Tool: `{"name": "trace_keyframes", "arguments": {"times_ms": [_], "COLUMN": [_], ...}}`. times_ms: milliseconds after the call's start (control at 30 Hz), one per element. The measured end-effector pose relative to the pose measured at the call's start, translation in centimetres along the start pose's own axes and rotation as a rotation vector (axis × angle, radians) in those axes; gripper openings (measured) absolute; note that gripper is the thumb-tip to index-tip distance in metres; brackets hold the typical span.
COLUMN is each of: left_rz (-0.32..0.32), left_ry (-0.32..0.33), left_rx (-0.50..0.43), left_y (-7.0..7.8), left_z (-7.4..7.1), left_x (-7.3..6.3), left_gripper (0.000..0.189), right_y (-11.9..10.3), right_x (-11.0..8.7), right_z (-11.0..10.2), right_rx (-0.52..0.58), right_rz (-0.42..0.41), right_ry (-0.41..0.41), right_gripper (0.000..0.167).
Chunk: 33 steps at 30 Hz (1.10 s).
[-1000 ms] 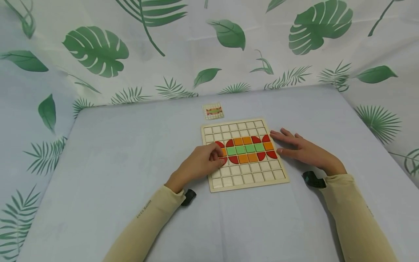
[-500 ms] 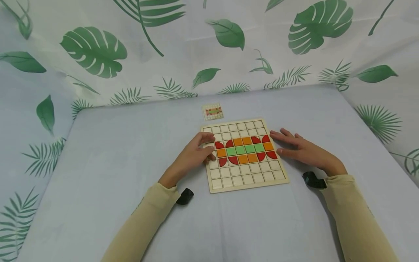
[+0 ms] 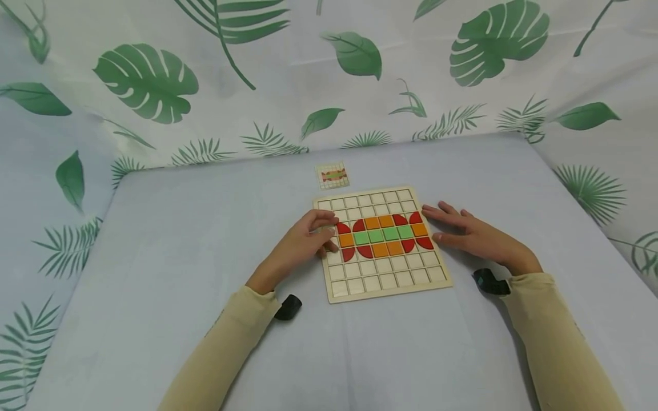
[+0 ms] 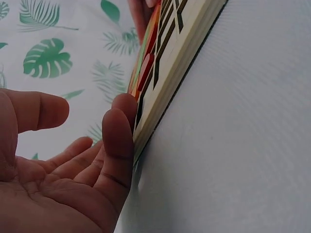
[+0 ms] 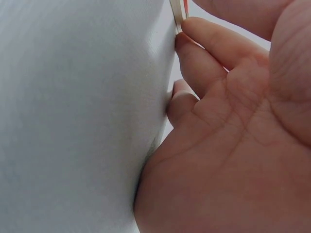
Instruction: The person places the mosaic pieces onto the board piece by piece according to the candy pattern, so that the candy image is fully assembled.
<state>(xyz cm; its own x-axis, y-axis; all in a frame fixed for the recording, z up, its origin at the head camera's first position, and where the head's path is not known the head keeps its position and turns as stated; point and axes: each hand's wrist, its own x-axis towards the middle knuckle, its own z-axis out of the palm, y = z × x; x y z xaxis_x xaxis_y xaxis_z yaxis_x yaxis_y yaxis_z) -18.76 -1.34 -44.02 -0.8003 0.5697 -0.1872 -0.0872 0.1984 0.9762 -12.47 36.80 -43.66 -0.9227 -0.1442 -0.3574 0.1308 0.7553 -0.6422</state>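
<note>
A square wooden grid board (image 3: 390,279) lies flat on the table, bearing a band of coloured tiles. Green squares (image 3: 376,235) run along its middle, with orange squares (image 3: 379,250) above, below and at both ends. Red quarter-round tiles (image 3: 364,252) sit at the corners of the pattern. My left hand (image 3: 303,242) rests at the board's left edge, fingers relaxed and holding nothing; in the left wrist view its fingertips (image 4: 118,131) are right at the board's side. My right hand (image 3: 475,237) lies with extended fingers at the right edge, fingertips close against the board.
A small pattern card (image 3: 333,175) showing a similar coloured design lies behind the board. A pale cloth (image 3: 205,228) covers the table. Leaf-printed fabric (image 3: 283,68) hangs at the back and sides. Black wrist cameras (image 3: 288,307) are worn under both sleeves.
My left hand has drawn back leftwards from the orange and red tiles at the pattern's left end, and its fingers have loosened. My right hand has stayed in place.
</note>
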Motion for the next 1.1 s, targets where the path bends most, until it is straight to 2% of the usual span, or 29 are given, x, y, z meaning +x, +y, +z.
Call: {"name": "trace_keyframes", "arguments": {"times_ms": [133, 200, 267, 367, 433, 467, 533, 600, 700, 833, 1100], "left_rz": [0.019, 0.035, 0.043, 0.023, -0.015, -0.041, -0.090, -0.128, -0.159, -0.149, -0.143], "left_ry": [0.016, 0.062, 0.140, 0.268, 0.311, 0.312, 0.254, 0.165, 0.054, 0.018, -0.003], "left_rx": [-0.030, -0.031, 0.001, 0.172, 0.356, 0.452, 0.620, 0.749, 0.857, 0.925, 0.927], "left_y": [0.2, 0.3, 0.4, 0.5, 0.6, 0.7, 0.7, 0.7, 0.5, 0.1, -0.2], "left_z": [-0.3, -0.6, -0.9, -1.8, -2.5, -2.9, -3.6, -4.1, -4.6, -4.7, -4.7], "left_x": [0.1, 0.1, 0.3, 0.6, 0.7, 0.7, 0.7, 0.7, 0.7, 0.8, 0.9], "left_gripper": [0.041, 0.041, 0.041, 0.044, 0.053, 0.060, 0.073, 0.085, 0.090, 0.091, 0.092], "right_y": [0.2, 0.2, 0.2, 0.1, 0.1, 0.1, 0.1, 0.2, 0.2, 0.1, 0.1], "right_x": [0.0, 0.1, 0.2, 0.2, 0.2, 0.2, 0.2, 0.2, 0.3, 0.2, 0.2], "right_z": [0.0, 0.0, -0.1, -0.2, -0.2, -0.2, -0.2, -0.1, -0.1, -0.1, -0.1], "right_rx": [-0.002, -0.007, -0.012, -0.013, -0.010, -0.008, -0.003, 0.002, 0.006, 0.005, 0.015], "right_rz": [0.007, 0.009, 0.010, 0.010, 0.010, 0.010, 0.010, 0.010, 0.006, 0.005, 0.011], "right_ry": [-0.001, -0.002, -0.001, 0.000, 0.000, 0.000, -0.001, -0.004, -0.008, -0.004, 0.001], "right_gripper": [0.077, 0.077, 0.076, 0.076, 0.076, 0.076, 0.076, 0.075, 0.075, 0.075, 0.076]}}
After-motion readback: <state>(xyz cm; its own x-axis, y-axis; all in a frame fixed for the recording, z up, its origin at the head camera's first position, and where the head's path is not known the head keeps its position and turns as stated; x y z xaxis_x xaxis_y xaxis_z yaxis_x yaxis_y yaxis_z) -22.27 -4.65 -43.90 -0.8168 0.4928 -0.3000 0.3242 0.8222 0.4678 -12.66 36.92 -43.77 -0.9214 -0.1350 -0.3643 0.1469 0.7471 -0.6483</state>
